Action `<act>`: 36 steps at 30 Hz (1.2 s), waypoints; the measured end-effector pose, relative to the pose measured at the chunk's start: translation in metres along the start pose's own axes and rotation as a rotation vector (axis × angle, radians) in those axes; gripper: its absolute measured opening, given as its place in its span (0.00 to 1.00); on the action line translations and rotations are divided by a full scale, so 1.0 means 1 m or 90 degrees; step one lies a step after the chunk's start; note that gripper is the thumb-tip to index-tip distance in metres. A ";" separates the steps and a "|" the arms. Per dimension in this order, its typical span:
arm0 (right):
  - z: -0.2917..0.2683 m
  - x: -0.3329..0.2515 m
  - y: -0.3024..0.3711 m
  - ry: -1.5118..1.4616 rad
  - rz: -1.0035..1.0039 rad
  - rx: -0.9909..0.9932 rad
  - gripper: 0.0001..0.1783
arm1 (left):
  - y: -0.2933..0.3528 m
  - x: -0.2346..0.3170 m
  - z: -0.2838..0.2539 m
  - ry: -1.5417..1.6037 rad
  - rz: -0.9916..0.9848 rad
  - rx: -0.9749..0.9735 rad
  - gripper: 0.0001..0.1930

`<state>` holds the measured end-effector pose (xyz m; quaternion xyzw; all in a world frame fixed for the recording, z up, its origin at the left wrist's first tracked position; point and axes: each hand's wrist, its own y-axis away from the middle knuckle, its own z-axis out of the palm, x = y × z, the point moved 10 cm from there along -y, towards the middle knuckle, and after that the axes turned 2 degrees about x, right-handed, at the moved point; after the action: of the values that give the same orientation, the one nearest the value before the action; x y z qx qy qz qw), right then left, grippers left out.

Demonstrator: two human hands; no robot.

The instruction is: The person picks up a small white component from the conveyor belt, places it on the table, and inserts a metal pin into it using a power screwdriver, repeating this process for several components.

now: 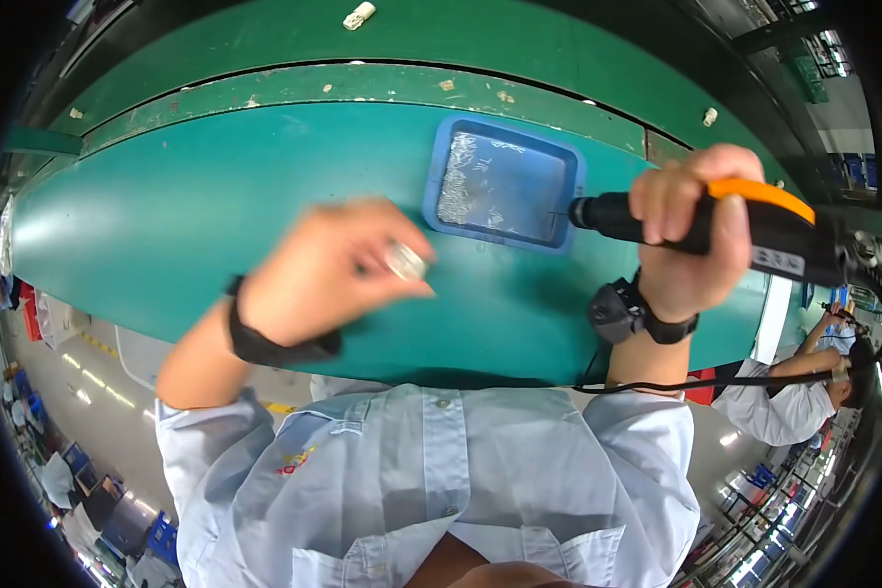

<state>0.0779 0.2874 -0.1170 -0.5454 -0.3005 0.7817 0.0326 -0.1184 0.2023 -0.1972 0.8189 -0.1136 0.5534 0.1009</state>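
My right hand (696, 225) is wrapped round a black electric screwdriver (617, 216) with an orange strip along its body. Its thin bit points left, over the right side of a blue plastic tray (439, 147). Many small silvery pieces, like screws or pins, (456, 176) lie heaped along the tray's left side, with a few scattered elsewhere in it. To the left of the tray, my left hand (333, 260) is blurred by motion. Between its thumb and fingers it pinches a small whitish part (405, 262), whose kind I cannot make out.
The tray stands on a green work table (196, 216). Behind it runs a raised green ledge (519, 49) with a small white part (359, 16) on it. A black cable (657, 386) crosses below my right wrist. Another person (784, 392) is at the far right.
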 end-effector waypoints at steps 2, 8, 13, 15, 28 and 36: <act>0.002 0.004 0.005 0.005 0.004 -0.003 0.14 | -0.005 0.005 0.060 0.086 0.047 -0.070 0.10; 0.008 0.016 0.016 -0.007 0.011 0.021 0.11 | -0.021 -0.006 0.128 0.022 0.089 -0.079 0.10; 0.020 0.035 0.009 0.009 0.035 0.044 0.10 | -0.022 -0.011 0.131 -0.064 0.077 -0.075 0.10; 0.026 0.045 0.009 0.045 0.053 0.026 0.09 | -0.022 -0.013 0.132 -0.075 0.071 -0.080 0.09; 0.024 -0.040 0.017 -0.175 -0.012 -0.095 0.16 | -0.034 0.021 0.056 -0.050 0.167 0.156 0.13; 0.035 -0.058 0.027 -0.148 -0.034 -0.167 0.18 | -0.032 0.023 0.067 -0.025 0.211 0.116 0.07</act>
<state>0.0781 0.2282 -0.0742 -0.4427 -0.4160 0.7925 -0.0534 -0.0417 0.2122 -0.2017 0.8053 -0.1985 0.5544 -0.0688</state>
